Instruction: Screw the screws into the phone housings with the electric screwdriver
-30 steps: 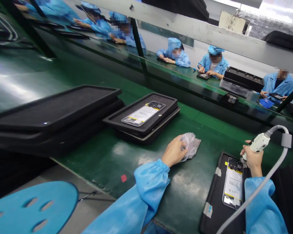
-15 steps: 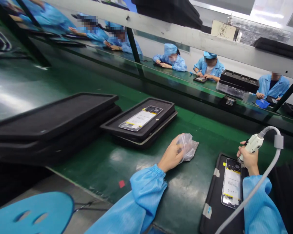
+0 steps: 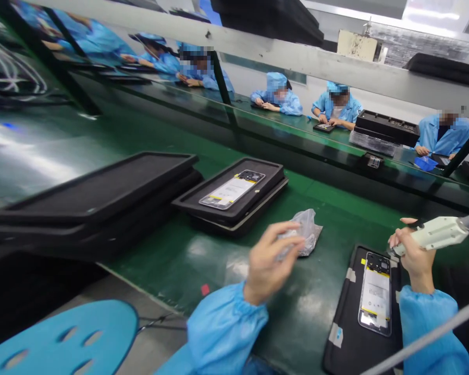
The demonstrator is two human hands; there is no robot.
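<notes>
Head view: phone beside right hand, gripping tool; bag beyond curled left hand, grasp unclear.

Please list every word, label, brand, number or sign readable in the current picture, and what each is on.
No text is legible.
Nearer phone: its white label carries print and small symbols, too small and blurred to read.
Farther phone: faint print on its white label, too small to read.
White handheld tool: no readable lettering.
Clear plastic bag: no readable lettering.
</notes>
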